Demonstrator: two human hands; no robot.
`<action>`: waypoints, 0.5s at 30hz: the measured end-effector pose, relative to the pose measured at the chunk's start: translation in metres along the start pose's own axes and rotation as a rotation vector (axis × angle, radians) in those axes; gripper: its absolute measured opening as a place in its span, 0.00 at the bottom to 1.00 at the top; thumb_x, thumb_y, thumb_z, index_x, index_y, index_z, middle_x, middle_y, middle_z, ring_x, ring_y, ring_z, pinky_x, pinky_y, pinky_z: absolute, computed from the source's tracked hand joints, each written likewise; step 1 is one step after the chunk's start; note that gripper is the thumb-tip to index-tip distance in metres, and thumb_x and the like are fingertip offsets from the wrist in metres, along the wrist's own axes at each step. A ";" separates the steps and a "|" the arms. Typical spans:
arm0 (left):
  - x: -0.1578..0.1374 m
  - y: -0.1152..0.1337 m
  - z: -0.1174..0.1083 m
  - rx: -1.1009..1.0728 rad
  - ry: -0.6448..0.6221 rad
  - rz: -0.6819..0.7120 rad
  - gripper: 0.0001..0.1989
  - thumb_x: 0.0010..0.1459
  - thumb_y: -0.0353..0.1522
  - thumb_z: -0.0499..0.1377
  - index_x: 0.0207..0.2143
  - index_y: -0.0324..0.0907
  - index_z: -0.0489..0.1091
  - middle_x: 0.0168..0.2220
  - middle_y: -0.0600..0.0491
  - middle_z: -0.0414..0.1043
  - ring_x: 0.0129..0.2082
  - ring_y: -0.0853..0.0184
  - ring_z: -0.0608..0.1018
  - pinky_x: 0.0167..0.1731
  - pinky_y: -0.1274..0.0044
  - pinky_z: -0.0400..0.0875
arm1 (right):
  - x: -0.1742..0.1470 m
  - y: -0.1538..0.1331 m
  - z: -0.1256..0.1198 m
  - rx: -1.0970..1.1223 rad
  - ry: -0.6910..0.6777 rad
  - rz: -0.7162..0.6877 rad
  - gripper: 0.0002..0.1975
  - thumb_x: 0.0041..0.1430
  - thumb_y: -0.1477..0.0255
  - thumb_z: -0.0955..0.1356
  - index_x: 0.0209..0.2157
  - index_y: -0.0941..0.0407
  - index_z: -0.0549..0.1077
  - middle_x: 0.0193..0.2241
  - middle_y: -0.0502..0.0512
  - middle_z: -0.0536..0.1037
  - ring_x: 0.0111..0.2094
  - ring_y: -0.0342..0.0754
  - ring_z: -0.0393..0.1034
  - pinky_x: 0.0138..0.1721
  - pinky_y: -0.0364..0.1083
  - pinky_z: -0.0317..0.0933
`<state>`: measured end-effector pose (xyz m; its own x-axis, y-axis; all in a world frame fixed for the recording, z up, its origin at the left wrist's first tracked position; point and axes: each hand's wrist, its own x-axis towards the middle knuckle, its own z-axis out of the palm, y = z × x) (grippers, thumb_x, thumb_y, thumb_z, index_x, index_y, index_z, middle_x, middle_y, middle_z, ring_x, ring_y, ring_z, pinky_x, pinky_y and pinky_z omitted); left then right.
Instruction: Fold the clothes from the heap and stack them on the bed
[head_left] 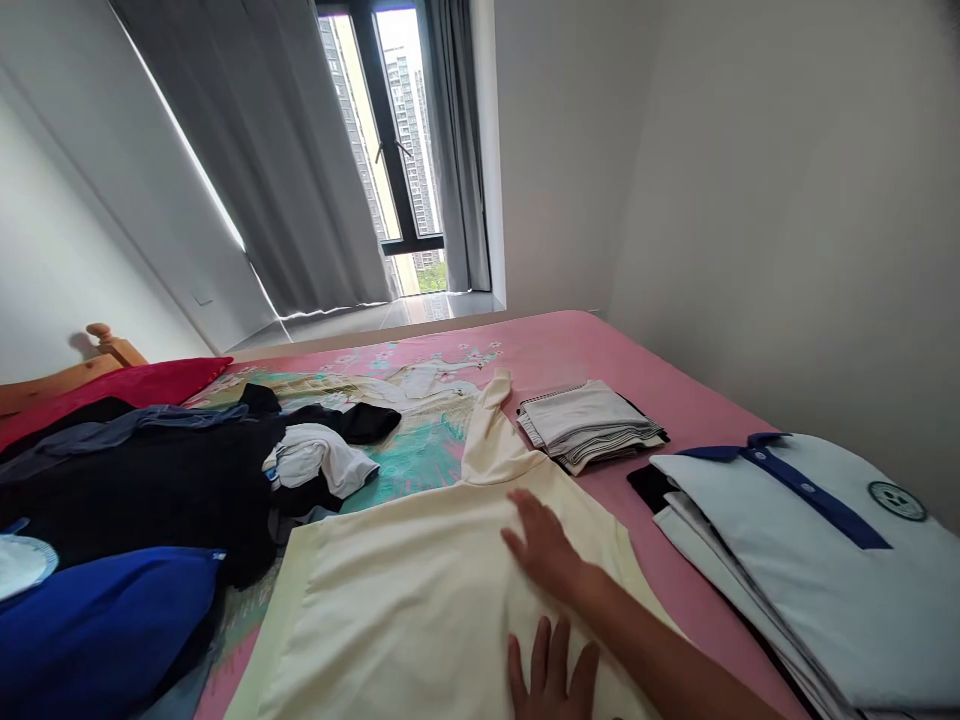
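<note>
A cream-coloured garment (405,580) lies spread out on the bed in front of me, with one sleeve (491,425) stretched toward the far side. My right hand (544,545) reaches in from the lower right and rests on the cloth, its fingers extended and slightly smeared by motion. Nearer to me, at the bottom edge, my left hand (551,670) lies palm down on the same garment with its fingers spread. Nothing is held in either hand.
To the right is a stack of folded white polo shirts (810,540) with navy trim. Folded light-grey clothes (592,420) sit farther back. Dark clothes (150,480), a blue garment (105,630) and a white bundle (322,460) are heaped left. A pink patterned sheet (555,345) covers the bed.
</note>
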<state>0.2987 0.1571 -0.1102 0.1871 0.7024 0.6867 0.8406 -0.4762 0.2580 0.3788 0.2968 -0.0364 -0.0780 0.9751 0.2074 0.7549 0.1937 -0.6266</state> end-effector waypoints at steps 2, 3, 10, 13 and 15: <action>0.002 0.003 -0.006 -0.028 -0.049 -0.029 0.24 0.46 0.49 0.57 0.47 0.56 0.69 0.47 0.54 0.74 0.49 0.55 0.73 0.61 0.58 0.38 | -0.036 -0.001 -0.004 -0.109 -0.158 -0.092 0.27 0.60 0.61 0.58 0.59 0.54 0.57 0.62 0.56 0.56 0.63 0.52 0.44 0.62 0.57 0.36; 0.004 0.005 -0.009 -0.042 -0.072 -0.041 0.25 0.46 0.48 0.58 0.48 0.56 0.69 0.48 0.53 0.74 0.50 0.55 0.72 0.61 0.58 0.39 | -0.050 0.004 -0.009 -0.180 -0.212 -0.059 0.27 0.61 0.61 0.57 0.60 0.55 0.57 0.62 0.57 0.54 0.64 0.52 0.42 0.62 0.58 0.33; 0.015 0.012 -0.041 -0.071 -0.277 -0.036 0.24 0.51 0.49 0.56 0.51 0.58 0.66 0.58 0.56 0.63 0.58 0.55 0.64 0.59 0.54 0.47 | -0.087 0.032 -0.061 -0.484 -0.075 0.240 0.27 0.63 0.64 0.51 0.62 0.56 0.52 0.64 0.55 0.49 0.65 0.51 0.37 0.61 0.62 0.28; 0.024 0.017 -0.065 -0.125 -0.438 -0.045 0.27 0.55 0.49 0.53 0.57 0.59 0.58 0.60 0.56 0.60 0.60 0.56 0.60 0.59 0.53 0.46 | -0.108 0.021 -0.058 -0.434 -0.201 0.020 0.26 0.63 0.64 0.51 0.62 0.51 0.52 0.64 0.50 0.50 0.64 0.48 0.38 0.62 0.61 0.30; 0.027 0.010 -0.087 -0.139 -0.556 -0.037 0.26 0.56 0.49 0.50 0.58 0.60 0.56 0.61 0.57 0.57 0.62 0.58 0.58 0.60 0.53 0.43 | -0.123 0.022 -0.052 -0.453 -0.230 0.029 0.26 0.63 0.64 0.52 0.62 0.50 0.52 0.64 0.50 0.49 0.64 0.49 0.40 0.61 0.61 0.31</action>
<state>0.2676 0.1254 -0.0305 0.4296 0.8747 0.2246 0.7841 -0.4847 0.3877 0.4392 0.1755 -0.0369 -0.1562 0.9877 -0.0082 0.9615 0.1502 -0.2303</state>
